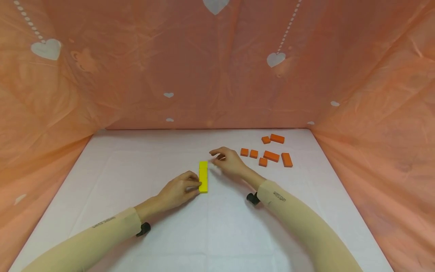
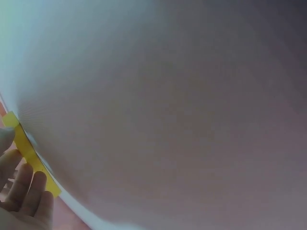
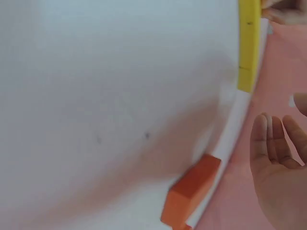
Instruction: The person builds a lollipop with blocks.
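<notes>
Yellow blocks [image 1: 203,175] lie end to end in a straight row at the middle of the table, a short one at the far end. At the row's left side is my left hand [image 1: 179,189], its fingertips touching the near part. In the left wrist view the fingers [image 2: 21,187] stretch along the yellow row. My right hand [image 1: 229,162] hovers just right of the row's far end, thumb and forefinger apart with nothing between them. The right wrist view shows its fingers [image 3: 273,139] loosely extended, apart from the yellow row [image 3: 248,52].
Several orange blocks lie scattered at the back right of the white table [image 1: 136,151], including small ones [image 1: 244,152] and longer ones [image 1: 287,159]. Orange cloth [image 1: 210,83] with white hearts hangs behind the table and along both sides. Each wrist carries a black camera [image 1: 253,198].
</notes>
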Available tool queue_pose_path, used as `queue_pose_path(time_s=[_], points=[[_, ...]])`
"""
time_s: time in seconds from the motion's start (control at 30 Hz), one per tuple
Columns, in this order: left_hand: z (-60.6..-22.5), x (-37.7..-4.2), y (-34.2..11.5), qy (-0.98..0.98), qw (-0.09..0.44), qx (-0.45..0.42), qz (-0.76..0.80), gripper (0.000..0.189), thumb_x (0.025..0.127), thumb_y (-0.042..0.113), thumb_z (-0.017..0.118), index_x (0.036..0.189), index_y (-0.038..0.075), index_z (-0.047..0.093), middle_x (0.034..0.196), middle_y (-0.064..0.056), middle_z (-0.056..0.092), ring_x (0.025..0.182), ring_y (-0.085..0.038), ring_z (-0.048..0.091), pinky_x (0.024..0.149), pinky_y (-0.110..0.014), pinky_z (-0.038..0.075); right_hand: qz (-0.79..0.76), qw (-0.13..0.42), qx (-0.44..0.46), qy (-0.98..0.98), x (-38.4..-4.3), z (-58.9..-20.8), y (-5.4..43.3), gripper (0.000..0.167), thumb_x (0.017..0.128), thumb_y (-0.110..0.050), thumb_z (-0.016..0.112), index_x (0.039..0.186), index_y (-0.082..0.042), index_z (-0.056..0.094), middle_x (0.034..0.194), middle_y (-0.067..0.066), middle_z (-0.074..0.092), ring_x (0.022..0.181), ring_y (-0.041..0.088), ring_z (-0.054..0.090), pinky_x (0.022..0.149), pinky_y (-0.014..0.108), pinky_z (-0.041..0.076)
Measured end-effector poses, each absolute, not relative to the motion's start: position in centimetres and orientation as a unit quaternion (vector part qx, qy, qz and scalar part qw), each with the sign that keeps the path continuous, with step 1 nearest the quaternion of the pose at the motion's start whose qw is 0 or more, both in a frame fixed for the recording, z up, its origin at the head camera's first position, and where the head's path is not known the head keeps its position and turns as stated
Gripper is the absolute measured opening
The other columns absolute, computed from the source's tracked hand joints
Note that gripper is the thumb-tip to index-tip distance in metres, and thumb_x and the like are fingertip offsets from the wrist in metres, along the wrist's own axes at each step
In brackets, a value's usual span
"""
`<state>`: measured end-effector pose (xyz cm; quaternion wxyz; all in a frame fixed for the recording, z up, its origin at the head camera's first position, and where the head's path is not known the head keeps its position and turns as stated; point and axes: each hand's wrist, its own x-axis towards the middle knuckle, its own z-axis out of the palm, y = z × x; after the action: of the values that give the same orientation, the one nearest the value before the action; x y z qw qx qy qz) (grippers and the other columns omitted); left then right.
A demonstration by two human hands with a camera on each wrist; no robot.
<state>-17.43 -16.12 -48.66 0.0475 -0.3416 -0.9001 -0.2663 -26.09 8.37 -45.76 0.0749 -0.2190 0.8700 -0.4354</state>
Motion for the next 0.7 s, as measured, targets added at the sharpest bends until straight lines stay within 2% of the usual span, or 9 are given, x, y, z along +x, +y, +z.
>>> queue_pose_path(time_s=[0.37, 0.7], points=[[-48.9, -17.5, -16.1, -0.902, 0.048, -0.338, -0.263, 0.028, 0.091, 0.012, 0.081, 0.118, 0.003, 0.078, 0.121, -0.008, 0.065, 0.109, -0.024, 0.067, 0.094, -0.04, 0.06, -0.47, 0.017, -0.199, 0.86, -25.4, -44.4, 12.0, 0.035, 0.099, -0.01, 0.07, 0.133, 0.0, 0.068, 0.131, 0.012, 0.065, 0.111, 0.026, 0.067, 0.098, 0.039, 0.057], [-48.9, -17.5, -16.1, -0.899, 0.059, -0.342, -0.266, 0.027, 0.091, 0.012, 0.081, 0.117, 0.002, 0.078, 0.121, -0.008, 0.065, 0.109, -0.025, 0.068, 0.092, -0.04, 0.06, -0.436, -0.009, -0.179, 0.882, -24.6, -45.5, 16.2, 0.035, 0.094, -0.001, 0.071, 0.127, 0.007, 0.068, 0.122, 0.021, 0.066, 0.107, 0.034, 0.066, 0.095, 0.045, 0.059]])
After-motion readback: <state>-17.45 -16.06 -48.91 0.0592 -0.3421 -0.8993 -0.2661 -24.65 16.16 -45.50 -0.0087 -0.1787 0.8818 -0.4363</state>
